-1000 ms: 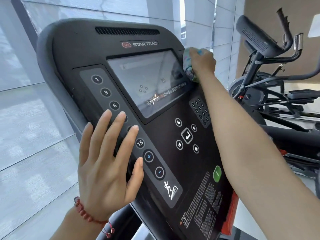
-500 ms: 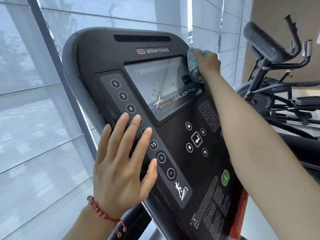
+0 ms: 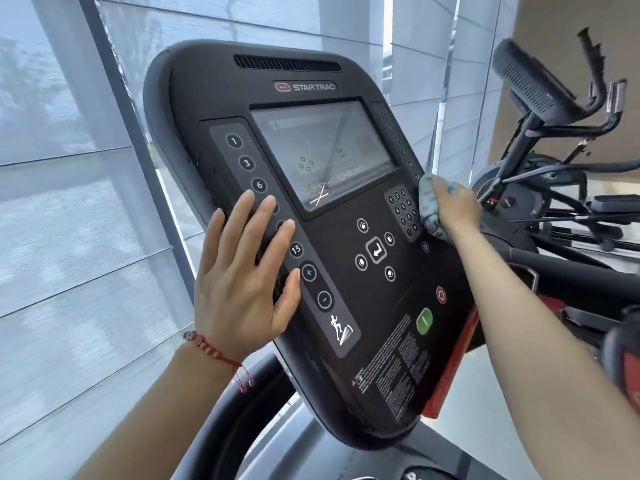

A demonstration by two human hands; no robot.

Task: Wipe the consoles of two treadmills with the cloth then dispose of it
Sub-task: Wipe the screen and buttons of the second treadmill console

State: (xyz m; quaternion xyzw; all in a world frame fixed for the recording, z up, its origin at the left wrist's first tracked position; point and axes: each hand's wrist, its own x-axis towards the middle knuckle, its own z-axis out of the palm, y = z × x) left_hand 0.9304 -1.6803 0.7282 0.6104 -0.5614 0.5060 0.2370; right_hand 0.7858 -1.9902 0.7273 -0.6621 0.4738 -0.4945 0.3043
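Since half a second ago the right hand (image 3: 453,207) has dropped from the upper right corner of the screen (image 3: 325,154) down the right margin of the Star Trac treadmill console (image 3: 221,98); the view has also shifted, so the console sits further right and lower. Now: right hand's fingers are curled round a bunched, pale multicoloured cloth (image 3: 429,209), thumb over the top, pressing it against the console edge just beside the numeric keypad (image 3: 401,209). Bunching presumably gives a firm pad for rubbing. Left hand (image 3: 242,282) lies flat on the left button strip (image 3: 277,216), fingers straight and slightly spread, covering the keys between 6 and 15; judged as bracing the tilted panel against the wiping push. Red bead bracelet (image 3: 211,348) on the left wrist. Elliptical trainer (image 3: 540,98) stands behind to the right. Step in hand: right side of this console; lower panel with the green (image 3: 424,322) and red (image 3: 441,294) buttons looks yet to be reached.
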